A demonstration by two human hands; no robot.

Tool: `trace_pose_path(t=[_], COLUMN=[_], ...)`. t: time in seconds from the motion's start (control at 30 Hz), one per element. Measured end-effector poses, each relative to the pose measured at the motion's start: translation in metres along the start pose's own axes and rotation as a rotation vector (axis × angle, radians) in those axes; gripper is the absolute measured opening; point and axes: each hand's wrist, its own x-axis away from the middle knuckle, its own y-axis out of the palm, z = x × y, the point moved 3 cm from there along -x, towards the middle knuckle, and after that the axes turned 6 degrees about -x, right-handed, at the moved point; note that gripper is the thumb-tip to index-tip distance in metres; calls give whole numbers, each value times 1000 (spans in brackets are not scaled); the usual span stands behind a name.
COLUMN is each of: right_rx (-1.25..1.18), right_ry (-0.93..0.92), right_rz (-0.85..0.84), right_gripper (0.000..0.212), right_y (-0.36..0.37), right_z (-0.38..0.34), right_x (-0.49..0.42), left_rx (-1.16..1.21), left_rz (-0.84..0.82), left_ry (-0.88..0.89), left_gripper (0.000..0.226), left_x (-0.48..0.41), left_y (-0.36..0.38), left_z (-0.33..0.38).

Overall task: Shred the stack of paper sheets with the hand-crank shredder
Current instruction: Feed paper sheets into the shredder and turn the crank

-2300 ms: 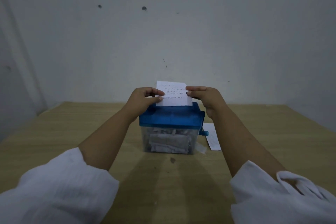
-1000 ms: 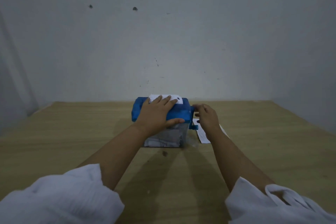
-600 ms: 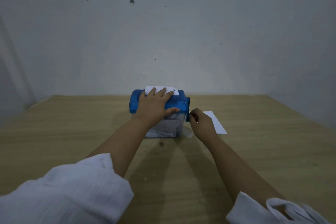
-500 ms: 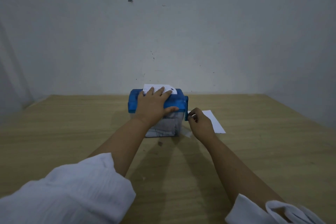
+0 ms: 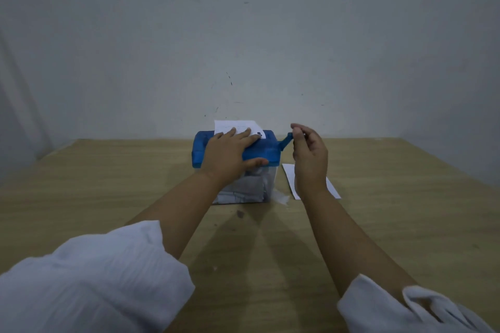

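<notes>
The hand-crank shredder [image 5: 267, 153] has a blue top and a clear bin [image 5: 243, 192] holding shredded paper. It stands mid-table. A white sheet [image 5: 235, 127] sticks up a little from its slot. My left hand [image 5: 230, 155] lies flat across the blue top, fingers spread, pressing down on it. My right hand [image 5: 308, 154] is raised at the shredder's right side, its fingertips pinched on the blue crank handle [image 5: 288, 139], which points up and right. More paper sheets [image 5: 290, 178] lie flat on the table right of the shredder, partly hidden by my right wrist.
The wooden table [image 5: 405, 211] runs back to a bare grey wall [image 5: 270, 48]. A small scrap of paper [image 5: 281, 199] lies by the bin's right corner, and a dark spot [image 5: 240, 214] marks the table in front of it.
The sheet has sunk further into the slot. My right hand has swung the crank from its low position up to the top right. My left hand stays pressed on the shredder.
</notes>
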Motion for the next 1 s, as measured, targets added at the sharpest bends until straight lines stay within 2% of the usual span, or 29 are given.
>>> trace_pose_path(t=[0.1,0.33,0.43,0.57,0.67,0.77,0.93,1.0], right_rx=[7,198,237,472,495,632,592,480], right_ry=[50,310,401,470,526,423,298,227], right_rz=[-11,10,60,0,29,35,-2,9], right_gripper=[2,26,27,29,13,29,34,34], right_y=[10,19,18,9,-3,-11,-19,-21], right_z=[-3,11,24,42,58,69,68,63], right_x=[-31,-74,-76,-59,-37,-24,2,10], left_rx=[22,22,38,69,59,40,52,55], left_rz=[18,47,48,37,40,32,20,8], left_ry=[11,7,-6,-16,-30,-35,-66,-80], left_gripper=[67,66,65,65,66,67,67,66], left_x=[0,0,2,5,4,3,4,3], left_y=[0,1,0,0,-1,-1,-1,-1], left_z=[0,1,2,2,1,1,2,4])
